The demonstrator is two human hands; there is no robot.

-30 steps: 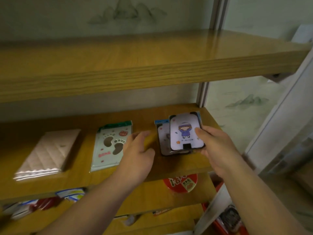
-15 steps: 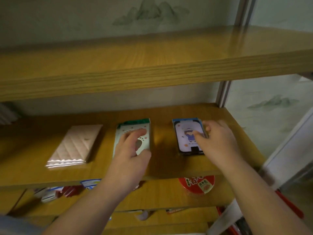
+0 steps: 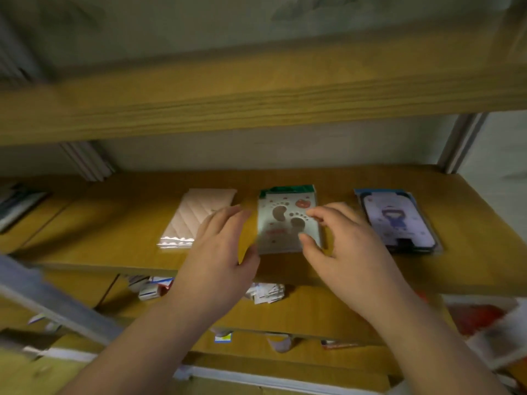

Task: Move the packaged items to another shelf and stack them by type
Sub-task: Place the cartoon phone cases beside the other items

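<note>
Now I am squaring the footprint packet [image 3: 288, 220] on the shelf [image 3: 470, 269], both hands [image 3: 219, 252] [image 3: 342, 246] loose, holding nothing; next probably calls for fetching another packet.

Both bare forearms reach forward side by side. The left hand [image 3: 219, 249] is flat, its fingers straight and together. The right hand [image 3: 342, 246] has loosely curled, spread fingers, thumb pointing left.
</note>
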